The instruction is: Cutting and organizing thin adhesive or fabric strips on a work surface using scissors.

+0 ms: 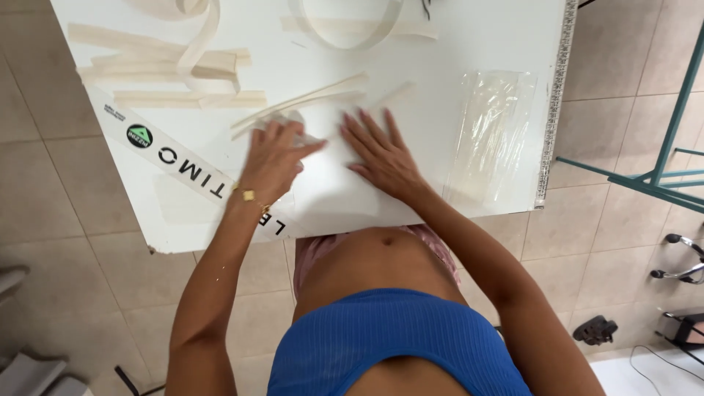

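A white tabletop (455, 51) fills the upper half of the frame, and both hands rest on it near the middle. The left hand (273, 158) lies just left of centre with its fingers spread and loosely curved over a small crumpled piece of white paper (282, 121), pressing on it rather than closing around it; a thin gold bracelet (249, 196) circles that wrist. The right hand (381, 154) sits just beside it, a little right of centre, flat and released, palm down on the bare surface with fingers stretched toward the top of the frame, grasping nothing. The two hands are near each other but apart. Just above them, long narrow cream strips (308, 101) lie at a slant, their near ends meeting the crumpled paper. More cream strips (161, 66) are piled and looped in the upper left of the frame, and a curved band (352, 33) lies at the top centre. A white printed strip with black lettering and a green emblem (176, 158) runs diagonally across the left part of the tabletop, passing under the left wrist. To the right of the hands, a clear plastic sleeve (495, 132) lies flat near the tabletop's right edge. Beige floor tiles (44, 183) surround the table, and a teal metal frame (660, 169) stands at the right of the frame.
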